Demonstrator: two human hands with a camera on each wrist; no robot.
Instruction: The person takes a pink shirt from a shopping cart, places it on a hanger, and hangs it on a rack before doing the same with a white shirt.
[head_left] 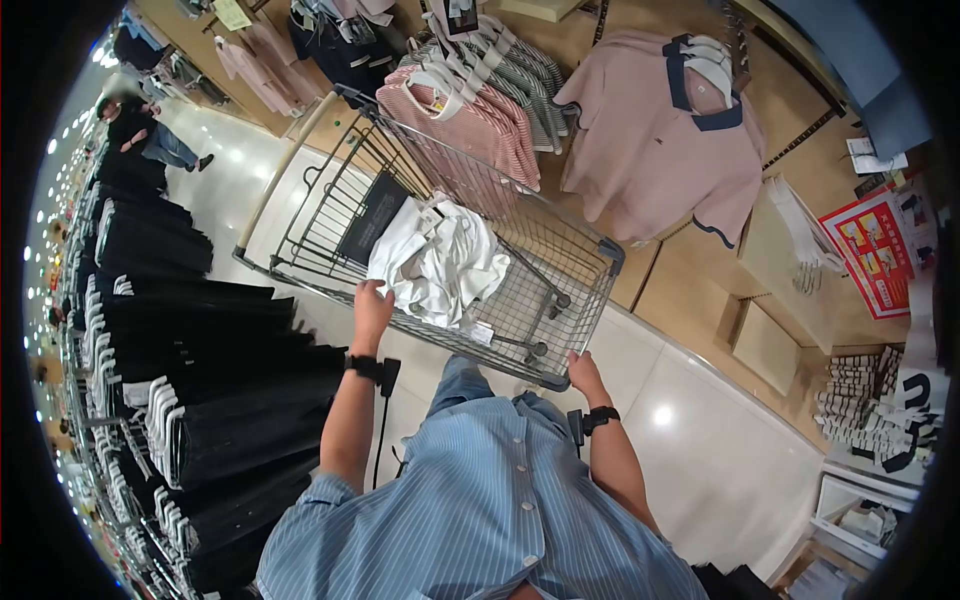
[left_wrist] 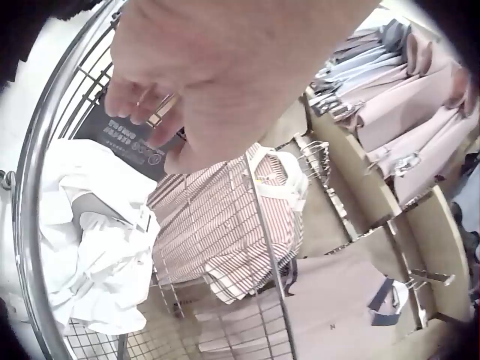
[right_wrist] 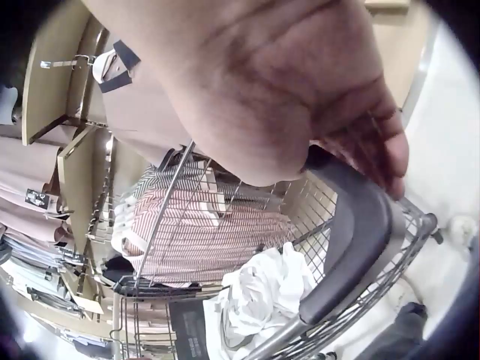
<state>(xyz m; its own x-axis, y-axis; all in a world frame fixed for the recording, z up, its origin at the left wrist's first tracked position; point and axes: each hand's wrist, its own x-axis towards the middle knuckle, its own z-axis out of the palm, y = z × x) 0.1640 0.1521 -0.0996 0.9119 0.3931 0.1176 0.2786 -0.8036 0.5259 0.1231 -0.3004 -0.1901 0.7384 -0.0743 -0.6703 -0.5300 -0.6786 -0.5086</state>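
A metal shopping cart [head_left: 560, 335] stands in front of the person, with a crumpled white garment [head_left: 440, 262] inside against a dark panel. The left hand [head_left: 372, 312] is at the cart's near side rail, beside the garment. In the left wrist view, that hand [left_wrist: 210, 75] has loosely bent fingers with nothing visible between them. The right hand [head_left: 585, 372] is at the cart's near right corner. Seen from the right wrist, the hand [right_wrist: 277, 97] curls its fingers over the dark plastic corner piece [right_wrist: 356, 232]; part of the grip is hidden by the palm.
Beyond the cart hang striped shirts [head_left: 460, 115] and a pink polo shirt [head_left: 665, 130] on wooden shelving. Racks of dark clothes [head_left: 230, 410] line the left. Another person [head_left: 150, 135] is at the upper left. A red sign [head_left: 870, 250] and folded goods are at the right.
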